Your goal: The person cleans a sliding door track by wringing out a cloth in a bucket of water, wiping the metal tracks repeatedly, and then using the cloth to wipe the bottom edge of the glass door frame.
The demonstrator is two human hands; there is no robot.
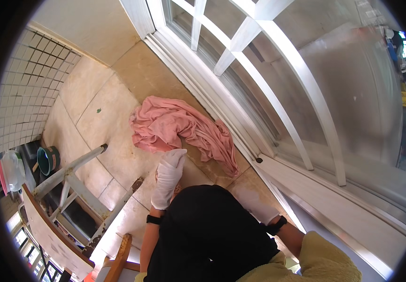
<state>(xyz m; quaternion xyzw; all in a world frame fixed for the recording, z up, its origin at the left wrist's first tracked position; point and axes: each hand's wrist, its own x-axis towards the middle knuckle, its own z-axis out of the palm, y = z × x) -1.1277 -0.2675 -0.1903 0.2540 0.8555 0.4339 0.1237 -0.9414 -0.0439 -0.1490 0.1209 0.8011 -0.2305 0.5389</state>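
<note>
1. Pink cloth (179,129) lies crumpled on the tan floor tiles (95,113), hard against the bottom track of the white sliding window frame (240,108). Its long axis runs from the upper left, a broad bunched mass, down to the right, where it narrows to a tail beside the track.
2. Left hand (169,176), in a white glove, is stretched forward, fingertips at the cloth's near edge; whether they touch it or stop just short I cannot tell. Fingers look extended and loosely together, not closed on anything.
3. The cloth lies straight ahead of the left hand and slightly right of it.
4. Right hand (254,202), also white-gloved, sits lower and to the right, near the track and near the cloth's tail. It is blurred and partly behind a dark rounded shape (207,230) in the foreground, so its fingers cannot be read.
5. The left hand is the nearer one to the cloth's bulk; the right is nearer the tail.
6. Far left: a weathered ladder frame (71,188), a dark green bucket (49,159) and a clear plastic container (11,169), all well apart from the cloth.
7. Beyond the glass is only reflection and glare; nothing legible.
</note>
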